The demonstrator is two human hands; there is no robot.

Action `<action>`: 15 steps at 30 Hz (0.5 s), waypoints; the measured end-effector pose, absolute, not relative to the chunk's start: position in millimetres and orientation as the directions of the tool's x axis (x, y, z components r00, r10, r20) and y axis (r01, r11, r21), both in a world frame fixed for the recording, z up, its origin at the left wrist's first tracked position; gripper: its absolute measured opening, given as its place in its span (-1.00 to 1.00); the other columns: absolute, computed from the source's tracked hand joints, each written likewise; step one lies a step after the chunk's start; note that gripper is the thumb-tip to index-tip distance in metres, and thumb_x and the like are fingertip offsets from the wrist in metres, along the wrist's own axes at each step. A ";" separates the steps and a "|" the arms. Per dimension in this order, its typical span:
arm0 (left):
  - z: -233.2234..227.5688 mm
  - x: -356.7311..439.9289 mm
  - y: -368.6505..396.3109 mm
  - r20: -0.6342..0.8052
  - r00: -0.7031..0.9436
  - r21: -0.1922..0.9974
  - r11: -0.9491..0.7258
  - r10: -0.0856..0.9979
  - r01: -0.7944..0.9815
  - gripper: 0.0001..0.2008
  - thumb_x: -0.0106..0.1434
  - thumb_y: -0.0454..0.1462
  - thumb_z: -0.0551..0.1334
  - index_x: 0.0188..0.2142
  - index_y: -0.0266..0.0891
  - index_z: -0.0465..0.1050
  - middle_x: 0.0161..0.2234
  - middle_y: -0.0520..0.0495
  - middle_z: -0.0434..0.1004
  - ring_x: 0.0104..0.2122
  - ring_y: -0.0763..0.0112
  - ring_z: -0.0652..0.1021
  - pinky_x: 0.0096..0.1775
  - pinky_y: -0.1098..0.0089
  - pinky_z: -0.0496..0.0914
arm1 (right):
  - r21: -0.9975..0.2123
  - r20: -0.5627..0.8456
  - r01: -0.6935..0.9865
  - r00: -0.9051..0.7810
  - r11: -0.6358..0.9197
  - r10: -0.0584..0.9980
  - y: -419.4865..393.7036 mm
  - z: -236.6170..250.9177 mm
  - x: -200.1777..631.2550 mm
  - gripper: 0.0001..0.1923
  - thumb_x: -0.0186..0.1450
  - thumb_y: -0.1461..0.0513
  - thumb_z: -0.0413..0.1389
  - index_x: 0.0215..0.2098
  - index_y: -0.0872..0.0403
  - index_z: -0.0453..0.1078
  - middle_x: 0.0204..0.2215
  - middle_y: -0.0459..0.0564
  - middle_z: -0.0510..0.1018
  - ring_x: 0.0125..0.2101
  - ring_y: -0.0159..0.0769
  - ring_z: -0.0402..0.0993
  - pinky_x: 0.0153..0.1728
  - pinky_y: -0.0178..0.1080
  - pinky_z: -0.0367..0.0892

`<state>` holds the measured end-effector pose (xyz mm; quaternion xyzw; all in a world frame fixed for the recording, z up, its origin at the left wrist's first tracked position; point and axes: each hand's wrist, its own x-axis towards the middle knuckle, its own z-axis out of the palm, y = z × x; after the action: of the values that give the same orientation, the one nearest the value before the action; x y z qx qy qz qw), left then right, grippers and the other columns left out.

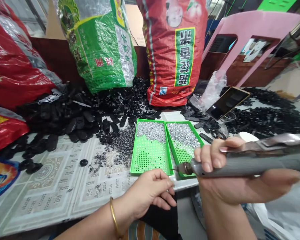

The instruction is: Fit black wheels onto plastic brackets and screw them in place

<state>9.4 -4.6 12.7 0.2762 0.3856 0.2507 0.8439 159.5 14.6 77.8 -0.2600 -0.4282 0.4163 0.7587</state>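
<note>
My right hand (230, 180) is wrapped around a grey electric screwdriver (240, 166), held nearly level above the table's front edge with its bit pointing left. The bit's tip is in front of the two green trays. My left hand (155, 190), with a gold bangle at the wrist, hovers just in front of the left tray (150, 156), fingers half curled and slightly apart. I see nothing between them. Small silvery screws (151, 131) cover the back of that perforated tray. The right tray (183, 150) holds more screws at its back, and the screwdriver's tip partly covers its front.
Heaps of black plastic parts (82, 123) spread across the table (57, 180), with tiny dark pieces (120, 143) left of the trays. Behind stand a green sack (105, 50) and a red sack (175, 53). A phone (227, 103) leans at right, before a pink chair (255, 25).
</note>
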 end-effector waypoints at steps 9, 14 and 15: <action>13.6 -1.5 13.9 -0.441 0.477 0.658 0.635 0.760 -0.405 -0.86 0.20 -0.24 0.19 -0.34 -0.27 0.27 -0.44 0.02 0.43 -0.52 0.50 0.54 -0.56 0.59 0.40 | -0.858 0.354 -0.223 0.397 0.463 0.847 25.3 28.7 174.7 -0.51 -0.01 -0.12 0.10 -0.32 0.07 0.38 -0.72 -0.16 0.33 -0.71 -0.33 0.25 -0.69 -0.26 0.14; 9.0 1.1 15.8 -0.467 0.497 0.613 0.673 0.731 -0.413 -0.89 0.22 -0.27 0.16 -0.32 -0.28 0.27 -0.44 0.01 0.42 -0.53 0.50 0.54 -0.56 0.57 0.41 | -0.874 0.383 -0.135 0.401 0.467 0.832 30.6 9.1 174.0 -0.52 0.05 -0.10 0.06 -0.27 0.09 0.35 -0.70 -0.14 0.35 -0.69 -0.32 0.27 -0.66 -0.27 0.15; 9.5 4.6 18.3 -0.476 0.488 0.626 0.672 0.731 -0.396 -0.89 0.22 -0.27 0.16 -0.32 -0.28 0.28 -0.45 0.00 0.42 -0.53 0.50 0.54 -0.57 0.58 0.40 | -0.876 0.383 -0.127 0.400 0.465 0.833 31.1 7.6 174.4 -0.54 0.07 -0.09 0.06 -0.26 0.09 0.35 -0.70 -0.14 0.36 -0.68 -0.32 0.27 -0.66 -0.26 0.15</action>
<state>4.6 18.3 9.5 0.2229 0.3762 0.3380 0.8334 174.4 31.1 7.6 -0.4011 -0.4397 0.3269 0.7341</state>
